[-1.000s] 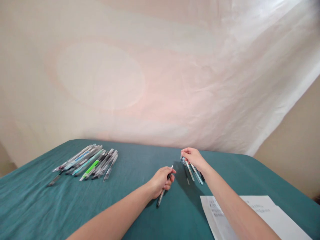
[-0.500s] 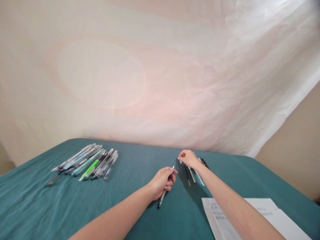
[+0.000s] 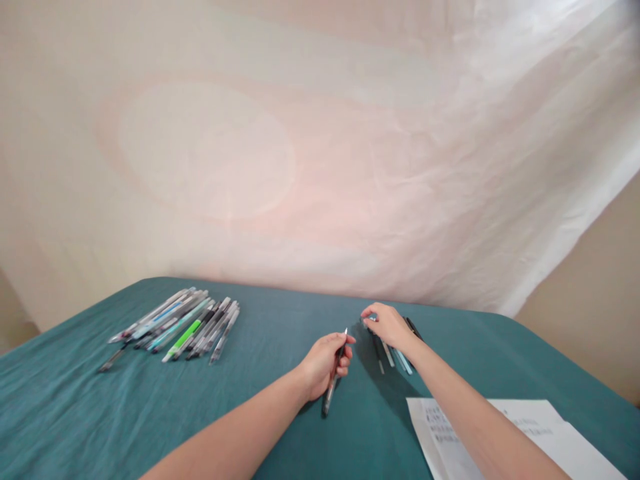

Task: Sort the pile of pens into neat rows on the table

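Within the curled fingers of the left hand sits a pen, gripped around its middle. Its long axis runs away from the person and leans a little right: the pale, narrow tip pokes out just past the left thumb, while the barrel trails out below the fingers toward the person. Whether that end touches the tabletop cannot be told.

Beyond the tip and to its right, near but apart, are the fingers of the right hand, thumb and forefinger drawn close; whether they pinch something small is unclear. The tip points to just left of them. Of the two hands, the right is nearer the small group of pens, which lies below and right of its fingers, slanting the other way, near ends to the right. Well to the left of the left fingers rests a larger pile of pens; closer to the person than the right fingers, beneath that forearm, is written paper.
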